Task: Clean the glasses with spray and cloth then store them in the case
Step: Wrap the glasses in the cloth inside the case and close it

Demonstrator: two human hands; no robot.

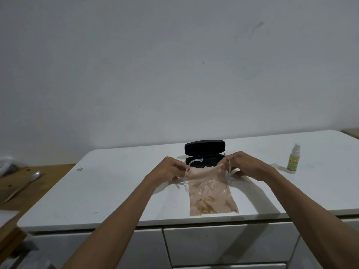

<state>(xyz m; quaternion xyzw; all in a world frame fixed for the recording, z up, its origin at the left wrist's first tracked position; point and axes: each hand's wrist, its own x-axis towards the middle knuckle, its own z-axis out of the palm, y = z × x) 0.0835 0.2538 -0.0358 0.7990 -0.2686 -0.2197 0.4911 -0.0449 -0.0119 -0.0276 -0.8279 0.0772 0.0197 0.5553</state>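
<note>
Pink stained cloth [211,193] lies on the white countertop [116,191], clear-framed glasses [206,186] resting on it. Left hand [171,168] and right hand [246,166] each pinch a far cloth corner. Behind stands the open black case [205,152]; spray bottle [293,159] far right.

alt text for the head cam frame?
Both hands, left hand and right hand, hold a pink cloth and clear-framed glasses over a white countertop. An open black glasses case sits behind; a spray bottle stands right.
</note>
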